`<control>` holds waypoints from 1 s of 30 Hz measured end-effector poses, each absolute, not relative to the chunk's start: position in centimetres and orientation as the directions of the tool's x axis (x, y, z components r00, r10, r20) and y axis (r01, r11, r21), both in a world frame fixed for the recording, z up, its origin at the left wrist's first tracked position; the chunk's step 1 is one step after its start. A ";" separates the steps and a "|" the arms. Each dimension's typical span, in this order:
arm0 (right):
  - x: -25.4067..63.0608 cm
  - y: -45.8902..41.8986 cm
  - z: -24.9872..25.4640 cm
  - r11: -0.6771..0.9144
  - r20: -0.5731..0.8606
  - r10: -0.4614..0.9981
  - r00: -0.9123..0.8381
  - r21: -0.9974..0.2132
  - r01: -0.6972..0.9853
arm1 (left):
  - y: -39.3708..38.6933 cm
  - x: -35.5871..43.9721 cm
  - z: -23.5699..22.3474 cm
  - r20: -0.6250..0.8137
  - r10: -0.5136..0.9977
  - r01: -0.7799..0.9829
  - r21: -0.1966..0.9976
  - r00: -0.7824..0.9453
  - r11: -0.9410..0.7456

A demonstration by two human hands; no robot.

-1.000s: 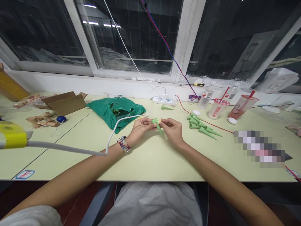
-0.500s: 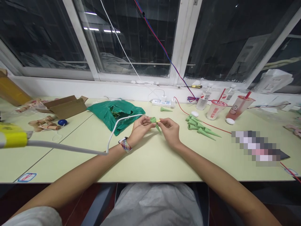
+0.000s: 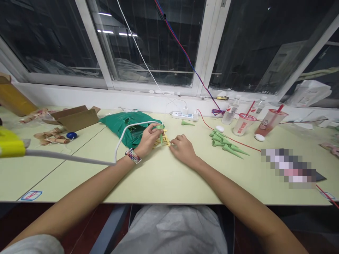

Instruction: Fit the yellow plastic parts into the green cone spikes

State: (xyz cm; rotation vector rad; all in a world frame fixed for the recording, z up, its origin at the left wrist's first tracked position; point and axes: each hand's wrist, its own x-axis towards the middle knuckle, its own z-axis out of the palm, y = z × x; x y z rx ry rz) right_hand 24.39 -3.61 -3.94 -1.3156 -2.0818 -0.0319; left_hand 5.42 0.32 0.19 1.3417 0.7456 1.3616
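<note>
Over the table (image 3: 159, 185), a cone (image 3: 161, 137) is pinched by the left hand (image 3: 147, 141). The grip of the right hand (image 3: 184, 150) cannot be judged.

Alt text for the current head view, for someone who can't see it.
The left hand holds a green cone near small yellow pieces, the right hand close beside them. A green bag lies left, more cones right.

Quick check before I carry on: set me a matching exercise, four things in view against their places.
1. Green cone, wide end up
2. Yellow pieces
3. Blue ball
4. Power strip

A. At the back, by the white wall
B. In the left hand
C. Near the wooden pieces
D. Beside the right hand

Pairs: 1-B, 2-D, 3-C, 4-A
</note>
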 end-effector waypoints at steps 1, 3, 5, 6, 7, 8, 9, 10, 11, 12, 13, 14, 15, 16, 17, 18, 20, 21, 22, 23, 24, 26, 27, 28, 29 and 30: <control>24.2 -3.5 -4.0 0.499 0.543 0.790 -0.283 -0.302 0.812 | 0.3 5.5 0.2 0.299 0.937 -0.239 0.937 0.180 -0.253; 24.1 -3.3 -4.0 0.519 0.546 0.778 -0.311 -0.278 0.808 | 0.1 5.7 0.3 0.271 0.940 -0.233 0.947 0.205 -0.222; 24.1 -3.1 -4.1 0.531 0.547 0.770 -0.328 -0.265 0.805 | -0.2 5.9 0.4 0.254 0.943 -0.236 0.951 0.217 -0.202; 24.1 -3.1 -4.2 0.531 0.547 0.769 -0.330 -0.262 0.806 | -0.3 5.9 0.5 0.249 0.942 -0.237 0.952 0.224 -0.195; 24.2 -3.0 -4.3 0.529 0.549 0.770 -0.326 -0.263 0.807 | -0.4 6.0 0.5 0.246 0.942 -0.239 0.952 0.230 -0.190; 24.2 -3.0 -4.4 0.523 0.550 0.773 -0.318 -0.268 0.809 | -0.4 6.1 0.5 0.243 0.941 -0.242 0.953 0.235 -0.185; 24.2 -3.0 -4.5 0.516 0.550 0.777 -0.307 -0.276 0.811 | -0.4 6.1 0.5 0.240 0.940 -0.245 0.952 0.241 -0.181; 24.2 -3.0 -4.6 0.509 0.546 0.783 -0.298 -0.286 0.812 | -0.5 6.2 0.4 0.240 0.939 -0.251 0.952 0.247 -0.177; 24.2 -3.0 -4.6 0.504 0.541 0.788 -0.292 -0.295 0.812 | -0.5 6.2 0.4 0.239 0.938 -0.257 0.951 0.252 -0.174; 24.2 -3.0 -4.7 0.501 0.536 0.793 -0.290 -0.303 0.811 | -0.4 6.2 0.3 0.239 0.937 -0.262 0.950 0.257 -0.170; 24.2 -3.0 -4.6 0.502 0.531 0.795 -0.292 -0.308 0.808 | -0.4 6.2 0.2 0.239 0.936 -0.266 0.949 0.260 -0.168; 24.3 -3.0 -4.6 0.507 0.530 0.795 -0.295 -0.312 0.804 | -0.3 6.1 0.1 0.238 0.935 -0.265 0.950 0.263 -0.167; 24.4 -3.1 -4.4 0.514 0.536 0.791 -0.297 -0.318 0.796 | -0.3 6.1 0.1 0.237 0.935 -0.258 0.951 0.264 -0.168; 24.6 -3.1 -4.3 0.523 0.548 0.784 -0.291 -0.332 0.785 | -0.2 6.0 0.0 0.237 0.936 -0.246 0.954 0.262 -0.173; 24.9 -3.1 -4.1 0.532 0.566 0.778 -0.274 -0.360 0.766 | -0.1 5.9 -0.1 0.238 0.937 -0.228 0.957 0.257 -0.181; 25.2 -3.1 -3.8 0.544 0.585 0.772 -0.249 -0.403 0.736 | 0.0 5.9 -0.2 0.239 0.938 -0.206 0.960 0.253 -0.189; 26.0 -3.2 -3.3 0.576 0.617 0.763 -0.191 -0.515 0.635 | 0.1 5.8 -0.4 0.237 0.942 -0.164 0.966 0.239 -0.201; 26.4 -3.2 -3.1 0.596 0.630 0.758 -0.168 -0.563 0.573 | 0.1 5.8 -0.5 0.236 0.943 -0.152 0.967 0.236 -0.204; 26.8 -3.3 -2.9 0.616 0.643 0.750 -0.153 -0.596 0.515 | 0.2 5.8 -0.6 0.237 0.942 -0.148 0.967 0.239 -0.205; 27.1 -3.4 -2.7 0.637 0.657 0.739 -0.148 -0.611 0.469 | 0.2 5.9 -0.7 0.239 0.939 -0.149 0.967 0.246 -0.207; 27.4 -3.5 -2.5 0.656 0.671 0.727 -0.147 -0.615 0.437 | 0.1 5.9 -0.8 0.243 0.935 -0.149 0.966 0.258 -0.210; 27.7 -3.8 -2.3 0.679 0.690 0.708 -0.150 -0.609 0.410 | -0.1 6.0 -0.8 0.254 0.924 -0.142 0.965 0.288 -0.221; 27.7 -3.9 -2.2 0.684 0.692 0.705 -0.154 -0.607 0.405 | -0.3 6.1 -0.7 0.255 0.919 -0.131 0.966 0.301 -0.225; 27.7 -4.1 -2.1 0.686 0.692 0.705 -0.158 -0.606 0.403 | -0.5 6.1 -0.5 0.253 0.916 -0.119 0.967 0.313 -0.227; 27.7 -4.2 -2.0 0.687 0.691 0.704 -0.160 -0.607 0.400 | -0.8 6.2 -0.3 0.250 0.913 -0.105 0.968 0.322 -0.228; 27.6 -4.4 -1.9 0.688 0.693 0.703 -0.159 -0.608 0.396 | -1.1 6.2 0.0 0.247 0.911 -0.093 0.969 0.329 -0.230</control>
